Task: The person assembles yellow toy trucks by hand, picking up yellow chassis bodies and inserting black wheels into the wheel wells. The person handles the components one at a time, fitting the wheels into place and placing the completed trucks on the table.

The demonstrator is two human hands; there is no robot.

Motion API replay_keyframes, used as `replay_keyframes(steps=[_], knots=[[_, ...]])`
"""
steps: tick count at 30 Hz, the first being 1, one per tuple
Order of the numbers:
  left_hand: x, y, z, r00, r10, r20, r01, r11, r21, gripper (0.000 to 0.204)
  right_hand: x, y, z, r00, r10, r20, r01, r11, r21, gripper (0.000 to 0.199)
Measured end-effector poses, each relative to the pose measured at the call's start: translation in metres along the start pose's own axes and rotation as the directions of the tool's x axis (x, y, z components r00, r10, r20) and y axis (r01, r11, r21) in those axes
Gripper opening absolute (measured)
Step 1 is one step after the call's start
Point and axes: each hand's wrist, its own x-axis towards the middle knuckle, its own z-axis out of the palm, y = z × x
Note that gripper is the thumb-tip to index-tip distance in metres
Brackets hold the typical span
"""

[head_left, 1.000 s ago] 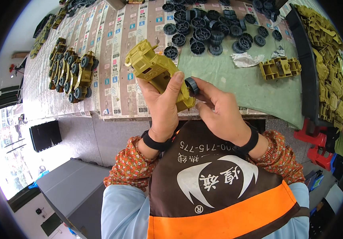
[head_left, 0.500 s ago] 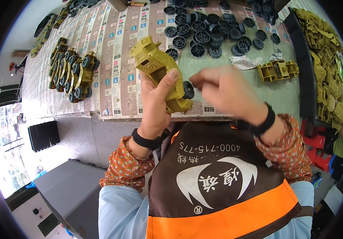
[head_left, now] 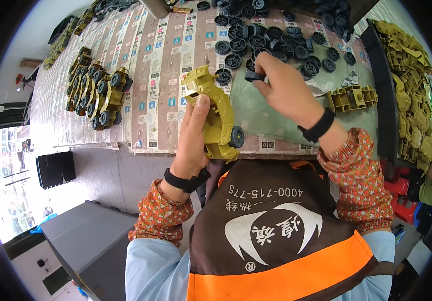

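Held upright near the table's front edge is an olive-yellow plastic toy vehicle body (head_left: pixel 221 113), with my left hand (head_left: pixel 192 133) closed around its left side, thumb across it. One dark toy wheel (head_left: pixel 236 137) sits on the body's lower right side. Farther right and higher up, my right hand (head_left: pixel 287 88) pinches a separate black toy wheel (head_left: pixel 254 76) between thumb and fingers. That hand is at the near edge of a heap of loose black wheels (head_left: pixel 238 45). Another yellow vehicle body (head_left: pixel 352 98) lies on the table to its right.
Several yellow vehicles with wheels (head_left: pixel 95 95) stand in a cluster on the left of the table. A black-walled bin (head_left: pixel 376 95) at the right holds many yellow bodies (head_left: pixel 411 95). Crumpled white paper (head_left: pixel 318 88) lies beside the wheels. A post (head_left: pixel 156 7) rises at the back.
My right hand has moved from beside the vehicle body up to the wheel heap and now has a wheel in its fingers. My left hand has lowered the body slightly and shifted it right.
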Motion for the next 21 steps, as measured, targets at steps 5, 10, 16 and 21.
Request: replay_keyframes(steps=[5, 10, 16, 21], knots=[[-0.007, -0.001, 0.017, 0.995, 0.081, 0.057, -0.087, 0.989, 0.121, 0.058, -0.01, -0.038, 0.01, 0.948, 0.319, -0.003, -0.229, 0.686, 0.691, 0.021], [-0.006, -0.01, 0.027, 0.985, 0.163, 0.062, -0.171, 0.971, 0.164, 0.067, -0.019, -0.045, 0.02, 0.94, 0.319, -0.121, -0.147, 0.698, 0.7, 0.025], [-0.005, -0.014, 0.027, 0.98, 0.191, 0.059, -0.199, 0.96, 0.197, 0.066, -0.029, -0.045, 0.03, 0.923, 0.352, -0.154, -0.12, 0.643, 0.757, 0.024], [-0.008, -0.016, 0.024, 0.983, 0.178, 0.05, -0.185, 0.953, 0.241, 0.066, -0.025, -0.043, 0.022, 0.89, 0.456, -0.025, -0.249, 0.529, 0.811, 0.023]])
